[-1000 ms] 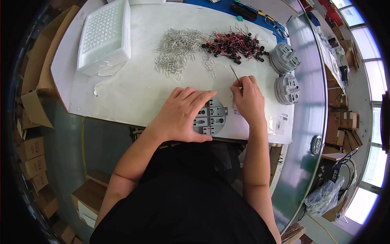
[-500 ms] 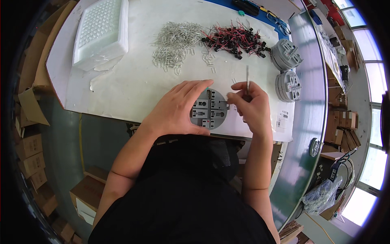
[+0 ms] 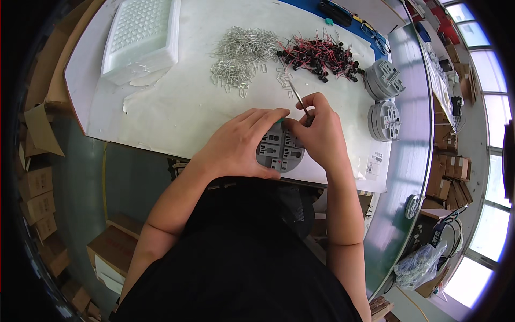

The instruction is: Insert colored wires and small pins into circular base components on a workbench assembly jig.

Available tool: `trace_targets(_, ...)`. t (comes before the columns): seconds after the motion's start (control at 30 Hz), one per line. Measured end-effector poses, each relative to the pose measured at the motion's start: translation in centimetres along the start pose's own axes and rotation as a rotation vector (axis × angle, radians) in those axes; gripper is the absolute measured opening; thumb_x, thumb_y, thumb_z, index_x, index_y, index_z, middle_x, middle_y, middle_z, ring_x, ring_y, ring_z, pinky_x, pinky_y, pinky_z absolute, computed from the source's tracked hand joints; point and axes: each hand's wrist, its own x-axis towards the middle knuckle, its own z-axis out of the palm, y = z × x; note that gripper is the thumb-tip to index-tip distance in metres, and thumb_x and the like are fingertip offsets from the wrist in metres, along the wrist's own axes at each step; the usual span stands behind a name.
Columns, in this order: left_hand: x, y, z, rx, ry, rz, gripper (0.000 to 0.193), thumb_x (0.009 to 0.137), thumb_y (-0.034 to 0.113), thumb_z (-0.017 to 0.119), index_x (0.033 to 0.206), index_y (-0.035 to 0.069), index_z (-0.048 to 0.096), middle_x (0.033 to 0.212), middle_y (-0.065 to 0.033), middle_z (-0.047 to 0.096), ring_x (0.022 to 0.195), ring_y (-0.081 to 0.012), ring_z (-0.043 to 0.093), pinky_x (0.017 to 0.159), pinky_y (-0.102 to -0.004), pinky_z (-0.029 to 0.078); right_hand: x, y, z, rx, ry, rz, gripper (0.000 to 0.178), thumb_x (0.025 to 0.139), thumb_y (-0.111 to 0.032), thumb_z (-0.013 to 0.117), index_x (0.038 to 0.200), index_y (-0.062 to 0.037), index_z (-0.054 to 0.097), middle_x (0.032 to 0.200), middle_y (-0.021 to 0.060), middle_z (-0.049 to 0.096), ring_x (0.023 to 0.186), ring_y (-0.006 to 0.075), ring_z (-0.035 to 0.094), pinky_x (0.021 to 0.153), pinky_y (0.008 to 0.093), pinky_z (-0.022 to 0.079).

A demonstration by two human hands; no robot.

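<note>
A round grey plastic part with square slots lies at the near edge of the white work surface. My left hand rests over its left side and holds it. My right hand is closed around thin metal tweezers, whose tip points up and away, and touches the part's right edge. Beyond the hands lie a heap of small silver metal clips and a heap of black parts with red wires.
Two more round grey parts lie at the right of the white surface. A white foam tray stands at the far left. Cardboard boxes are stacked on the floor at the left. A blue-grey table edge curves at the right.
The round grey part has stayed under both hands near the front edge. My right hand shifted slightly and the tweezers tilted from upright toward the far left.
</note>
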Motion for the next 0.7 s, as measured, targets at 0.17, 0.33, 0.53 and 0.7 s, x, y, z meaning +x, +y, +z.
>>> trace_targets(0.17,0.0,0.1,-0.1,-0.032,-0.003,-0.023,0.114,0.059,0.037,0.100,0.155,0.009,0.046,0.145,-0.0126,0.060,0.133,-0.0359,0.059,0.113,-0.0475,0.048,0.1,0.6,-1.5,0.004,-0.032,0.049,0.025,0.088,-0.012,0.082,0.100,0.0035,0.067,0.071,0.0054,0.067,0.063,0.0094,0.058,0.058,0.0288,0.048)
trace_targets(0.33,0.1,0.0,-0.3,0.008,0.001,0.011,0.112,0.060,0.037,0.100,0.154,0.010,0.045,0.145,-0.0136,0.060,0.133,-0.0350,0.059,0.112,-0.0464,0.049,-0.1,1.3,-1.4,0.008,-0.101,0.009,0.024,0.089,-0.017,0.081,0.090,0.0055,0.073,0.072,0.0089,0.070,0.065,0.0128,0.063,0.063,0.0309,0.052)
trace_targets(0.53,0.2,0.1,-0.4,0.013,-0.012,0.022,0.112,0.060,0.037,0.099,0.154,0.009,0.045,0.145,-0.0143,0.060,0.134,-0.0351,0.058,0.113,-0.0461,0.049,0.4,2.8,-1.3,0.191,-0.186,0.043,0.026,0.089,-0.019,0.081,0.092,0.0059,0.075,0.075,0.0081,0.072,0.069,0.0106,0.063,0.066,0.0299,0.053)
trace_targets(0.7,0.3,0.1,-0.5,0.006,-0.034,0.021,0.111,0.061,0.038,0.099,0.154,0.009,0.046,0.144,-0.0143,0.060,0.133,-0.0355,0.058,0.113,-0.0458,0.048,0.4,2.9,-1.1,0.174,-0.199,0.051,0.025,0.091,-0.018,0.079,0.091,0.0067,0.074,0.077,0.0078,0.073,0.070,0.0109,0.064,0.066,0.0300,0.053)
